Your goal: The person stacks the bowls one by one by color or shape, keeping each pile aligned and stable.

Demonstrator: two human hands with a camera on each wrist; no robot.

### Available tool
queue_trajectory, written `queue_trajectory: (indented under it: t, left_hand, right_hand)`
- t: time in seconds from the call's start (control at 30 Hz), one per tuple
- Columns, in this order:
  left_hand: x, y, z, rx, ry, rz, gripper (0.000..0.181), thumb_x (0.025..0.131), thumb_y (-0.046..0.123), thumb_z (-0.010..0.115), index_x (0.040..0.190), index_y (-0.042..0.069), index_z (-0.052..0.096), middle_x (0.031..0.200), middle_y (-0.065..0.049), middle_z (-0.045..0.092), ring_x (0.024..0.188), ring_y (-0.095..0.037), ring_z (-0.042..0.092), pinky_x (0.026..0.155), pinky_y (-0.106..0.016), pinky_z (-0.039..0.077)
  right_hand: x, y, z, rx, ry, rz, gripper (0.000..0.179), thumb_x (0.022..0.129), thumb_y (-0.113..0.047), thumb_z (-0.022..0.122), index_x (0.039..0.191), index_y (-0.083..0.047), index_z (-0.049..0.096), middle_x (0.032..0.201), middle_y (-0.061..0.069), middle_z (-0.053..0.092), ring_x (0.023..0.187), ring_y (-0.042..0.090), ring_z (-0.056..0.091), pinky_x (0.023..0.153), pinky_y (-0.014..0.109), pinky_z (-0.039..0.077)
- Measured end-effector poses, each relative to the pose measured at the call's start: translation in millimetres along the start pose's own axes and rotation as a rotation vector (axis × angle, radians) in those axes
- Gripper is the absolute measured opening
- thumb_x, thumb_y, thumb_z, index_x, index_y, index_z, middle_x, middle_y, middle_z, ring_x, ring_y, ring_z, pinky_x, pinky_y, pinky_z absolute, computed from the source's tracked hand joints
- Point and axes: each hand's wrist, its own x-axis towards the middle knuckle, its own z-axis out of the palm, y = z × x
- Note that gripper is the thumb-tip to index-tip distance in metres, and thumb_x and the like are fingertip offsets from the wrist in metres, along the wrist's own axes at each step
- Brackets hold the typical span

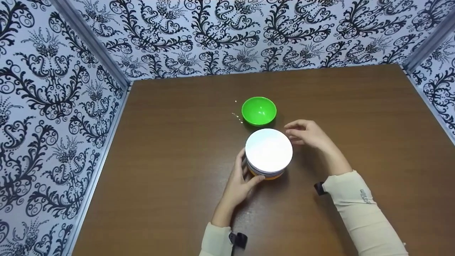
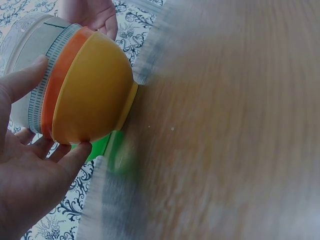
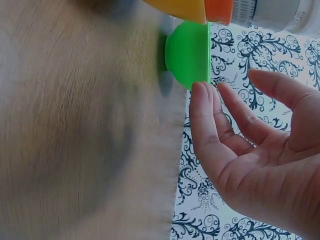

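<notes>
My left hand (image 1: 237, 185) grips a stack of nested bowls from its left side, with the thumb at the near edge. The stack's top (image 1: 269, 150) looks plain white from above. In the left wrist view the lowest is a yellow bowl (image 2: 95, 90), with an orange bowl (image 2: 58, 82) above it and pale patterned ones higher up. To the stack's right, my right hand (image 1: 306, 134) hovers with its fingers loosely bent and nothing in them. Just beyond the stack stands a green bowl (image 1: 258, 111), upright on the table; no contents show inside.
A brown wooden table (image 1: 170, 149) lies under everything. Small pale crumbs (image 1: 237, 116) are scattered left of the green bowl. Panels with black scroll patterns (image 1: 227, 39) border the table at the back and on both sides.
</notes>
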Motion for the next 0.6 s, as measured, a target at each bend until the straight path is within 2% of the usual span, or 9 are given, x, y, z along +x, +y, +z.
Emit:
queue_trajectory:
  t: [0.13,0.37,0.43,0.6]
  left_hand:
    - [0.0,-0.4,-0.4,0.003,0.003,0.001,0.094,0.086,0.027,0.079,0.158,0.018,0.018,0.165,-0.012,0.022,0.152,-0.031,0.025,0.122,-0.046,0.029]
    - [1.1,-1.8,-0.1,-0.013,-0.002,0.005,0.094,0.086,0.022,0.079,0.158,0.018,0.019,0.163,-0.012,0.024,0.151,-0.031,0.028,0.122,-0.045,0.030]
    - [1.1,-1.6,0.0,-0.014,-0.002,0.003,0.094,0.086,0.022,0.079,0.158,0.018,0.019,0.163,-0.011,0.024,0.151,-0.030,0.028,0.122,-0.045,0.030]
    - [0.4,-0.5,-0.3,-0.017,-0.001,0.001,0.094,0.086,0.023,0.079,0.158,0.018,0.019,0.164,-0.011,0.023,0.152,-0.029,0.027,0.122,-0.044,0.029]
  right_hand:
    - [5.4,-1.2,0.4,0.003,-0.011,0.013,0.046,0.101,-0.018,0.058,0.137,0.010,0.051,0.132,0.029,0.056,0.095,0.007,0.066,0.094,0.037,0.058]
    - [15.1,-0.9,0.0,0.004,-0.018,0.049,0.049,0.102,-0.022,0.056,0.140,0.008,0.048,0.138,0.029,0.053,0.118,0.031,0.063,0.100,0.042,0.054]
    - [17.6,-1.1,1.0,0.009,-0.021,0.060,0.049,0.102,-0.022,0.055,0.140,0.007,0.048,0.139,0.028,0.052,0.121,0.033,0.061,0.102,0.044,0.052]
    - [23.3,-1.8,4.0,0.016,-0.030,0.083,0.049,0.102,-0.024,0.055,0.141,0.006,0.048,0.140,0.026,0.052,0.111,0.020,0.064,0.103,0.043,0.053]
